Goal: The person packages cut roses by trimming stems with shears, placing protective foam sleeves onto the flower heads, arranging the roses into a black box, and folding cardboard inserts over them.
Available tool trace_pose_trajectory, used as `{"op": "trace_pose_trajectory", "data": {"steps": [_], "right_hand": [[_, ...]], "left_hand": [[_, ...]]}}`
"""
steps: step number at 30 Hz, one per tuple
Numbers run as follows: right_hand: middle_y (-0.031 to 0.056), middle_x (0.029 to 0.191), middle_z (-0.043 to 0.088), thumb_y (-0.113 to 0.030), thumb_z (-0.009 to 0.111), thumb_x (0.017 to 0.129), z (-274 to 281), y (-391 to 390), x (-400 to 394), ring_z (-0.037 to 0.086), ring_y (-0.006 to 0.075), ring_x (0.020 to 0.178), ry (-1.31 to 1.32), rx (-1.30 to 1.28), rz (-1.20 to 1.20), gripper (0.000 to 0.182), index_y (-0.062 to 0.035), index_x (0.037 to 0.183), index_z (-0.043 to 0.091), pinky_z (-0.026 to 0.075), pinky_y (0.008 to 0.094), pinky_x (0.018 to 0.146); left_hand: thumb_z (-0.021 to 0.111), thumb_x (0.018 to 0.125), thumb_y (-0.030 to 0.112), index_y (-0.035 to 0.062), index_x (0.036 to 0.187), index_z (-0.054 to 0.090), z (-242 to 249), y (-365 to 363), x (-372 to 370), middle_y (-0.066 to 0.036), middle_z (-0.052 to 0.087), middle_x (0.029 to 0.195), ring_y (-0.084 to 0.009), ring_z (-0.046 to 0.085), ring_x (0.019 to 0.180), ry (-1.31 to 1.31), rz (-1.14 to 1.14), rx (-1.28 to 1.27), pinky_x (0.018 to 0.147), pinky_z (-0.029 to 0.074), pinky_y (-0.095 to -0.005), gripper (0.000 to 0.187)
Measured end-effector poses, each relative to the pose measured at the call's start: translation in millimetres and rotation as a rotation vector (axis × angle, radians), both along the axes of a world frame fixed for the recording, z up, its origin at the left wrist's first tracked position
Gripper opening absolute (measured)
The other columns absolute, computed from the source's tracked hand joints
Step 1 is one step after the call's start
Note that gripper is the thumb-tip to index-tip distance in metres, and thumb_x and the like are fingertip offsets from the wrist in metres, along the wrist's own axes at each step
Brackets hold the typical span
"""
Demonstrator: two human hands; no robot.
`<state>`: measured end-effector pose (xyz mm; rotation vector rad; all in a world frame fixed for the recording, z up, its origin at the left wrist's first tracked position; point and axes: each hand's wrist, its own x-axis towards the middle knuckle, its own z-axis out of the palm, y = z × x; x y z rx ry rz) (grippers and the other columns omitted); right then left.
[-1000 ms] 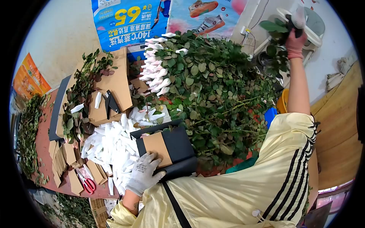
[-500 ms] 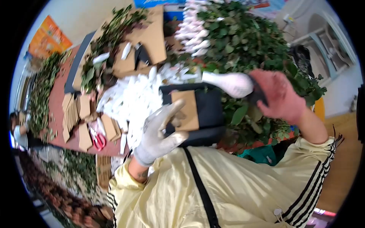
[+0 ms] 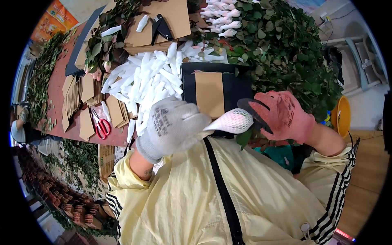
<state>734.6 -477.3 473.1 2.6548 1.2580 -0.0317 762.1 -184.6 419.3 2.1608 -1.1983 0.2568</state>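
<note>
In front of my chest is a rose bud in a white foam-net sleeve (image 3: 233,122), with pink showing through the mesh. My left hand (image 3: 175,126), in a pale grey glove, has its fingers closed at the sleeve's narrow end. My right hand (image 3: 283,116), in a red glove with dark fingertips, is curled at the wide end of the bud. Green leaves hang just below it. Behind the bud stands a black box-like stand (image 3: 237,87) with a brown cardboard piece (image 3: 209,94) on it. A heap of loose white foam sleeves (image 3: 149,75) lies beyond my left hand.
Red-handled scissors (image 3: 102,125) lie by stacked cardboard pieces (image 3: 75,100). A black stapler-like tool (image 3: 160,29) rests on cardboard sheets. Sleeved roses (image 3: 222,18) and a leafy pile (image 3: 286,53) fill the back right. A yellow basin (image 3: 342,116) sits at the right; another person (image 3: 20,126) is far left.
My right hand has brought the sleeved rose down and left to my chest. My left hand, open before, has closed at the sleeve's narrow end. The view has tilted down slightly.
</note>
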Motion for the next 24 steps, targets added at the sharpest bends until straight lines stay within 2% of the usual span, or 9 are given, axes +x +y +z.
{"op": "trace_pose_trajectory", "data": {"steps": [3, 6, 7, 9, 10, 12, 17, 20, 24], "right_hand": [[0.0100, 0.122, 0.049, -0.041, 0.061, 0.071, 11.5, -15.3, 6.2, 0.050, 0.0264, 0.106, 0.003, -0.034, -0.068, 0.060, -0.0119, 0.123, 0.050, 0.039, 0.0383, 0.086], [0.0119, 0.113, 0.053, -0.036, 0.070, 0.055, 13.1, -50.9, 24.9, 0.053, 0.0292, 0.099, 0.000, 0.118, -0.149, 0.066, -0.0091, 0.113, 0.055, 0.043, 0.0424, 0.080], [0.0133, 0.108, 0.055, -0.034, 0.072, 0.050, 18.8, -55.1, 25.1, 0.055, 0.0308, 0.094, -0.066, 0.186, -0.085, 0.065, -0.0074, 0.108, 0.058, 0.046, 0.0437, 0.076], [0.0141, 0.104, 0.056, -0.032, 0.072, 0.048, 33.9, -48.4, 24.2, 0.056, 0.0315, 0.089, -0.249, 0.246, 0.051, 0.061, -0.0060, 0.102, 0.059, 0.047, 0.0440, 0.072], [0.0146, 0.101, 0.056, -0.031, 0.072, 0.048, 36.4, -45.7, 26.5, 0.057, 0.0316, 0.085, -0.323, 0.307, 0.141, 0.057, -0.0054, 0.096, 0.059, 0.048, 0.0439, 0.070], [0.0157, 0.096, 0.057, -0.030, 0.071, 0.047, 41.1, -40.2, 30.6, 0.058, 0.0317, 0.078, -0.492, 0.419, 0.315, 0.048, -0.0042, 0.086, 0.059, 0.050, 0.0436, 0.065], [0.0151, 0.095, 0.058, -0.041, 0.074, 0.057, 15.8, -64.0, 43.0, 0.059, 0.0313, 0.078, -0.500, 0.495, 0.381, 0.047, -0.0058, 0.085, 0.060, 0.050, 0.0431, 0.065], [0.0145, 0.095, 0.059, -0.053, 0.073, 0.060, -17.9, -78.9, 37.3, 0.060, 0.0318, 0.081, 0.153, 0.910, -0.173, 0.054, -0.0070, 0.087, 0.061, 0.050, 0.0422, 0.068], [0.0148, 0.099, 0.059, -0.056, 0.070, 0.062, 16.7, -51.9, 19.8, 0.060, 0.0317, 0.085, 0.151, 1.007, -0.446, 0.059, -0.0046, 0.089, 0.061, 0.048, 0.0411, 0.072]], "left_hand": [[0.066, 0.077, 0.022, 0.0111, 0.088, 0.066, -6.2, 25.5, -7.9, 0.000, 0.061, 0.079, -0.0213, 0.056, 0.067, 0.015, 0.118, -0.299, 0.065, 0.042, -0.0333, 0.015], [0.064, 0.078, 0.015, 0.0008, 0.079, 0.063, 6.3, 66.7, 11.9, -0.007, 0.057, 0.064, -0.0219, 0.054, 0.060, 0.097, 0.345, -0.156, 0.054, 0.039, -0.0319, 0.015], [0.067, 0.075, 0.016, -0.0019, 0.093, 0.061, -1.0, 66.0, 20.9, -0.011, 0.060, 0.079, -0.0253, 0.057, 0.070, 0.230, 0.474, -0.051, 0.061, 0.044, -0.0332, 0.026], [0.070, 0.074, 0.017, -0.0012, 0.111, 0.055, -11.5, 35.0, 36.5, -0.016, 0.059, 0.099, -0.0264, 0.058, 0.085, 0.052, 0.434, -0.210, 0.074, 0.047, -0.0336, 0.044], [0.073, 0.072, 0.021, 0.0011, 0.124, 0.048, -4.6, 22.4, 33.2, -0.017, 0.055, 0.113, -0.0259, 0.056, 0.098, 0.181, 0.351, -0.210, 0.085, 0.046, -0.0341, 0.061], [0.078, 0.065, 0.029, 0.0010, 0.123, 0.051, 18.3, -13.6, 28.3, -0.014, 0.056, 0.113, -0.0285, 0.055, 0.100, 0.243, 0.102, -0.449, 0.088, 0.045, -0.0381, 0.070], [0.077, 0.064, 0.032, 0.0066, 0.115, 0.059, 74.5, -87.8, 35.6, -0.015, 0.056, 0.109, -0.0329, 0.054, 0.098, -0.114, -0.186, -0.591, 0.084, 0.043, -0.0408, 0.060], [0.077, 0.064, 0.031, 0.0080, 0.105, 0.063, 88.7, -112.3, 38.8, -0.012, 0.058, 0.104, -0.0314, 0.056, 0.094, -0.209, -0.333, -0.681, 0.081, 0.044, -0.0411, 0.050], [0.077, 0.067, 0.028, 0.0040, 0.102, 0.064, 92.7, -120.4, 35.3, -0.012, 0.060, 0.102, -0.0305, 0.057, 0.095, -0.129, -0.345, -0.670, 0.083, 0.044, -0.0406, 0.045]]}}
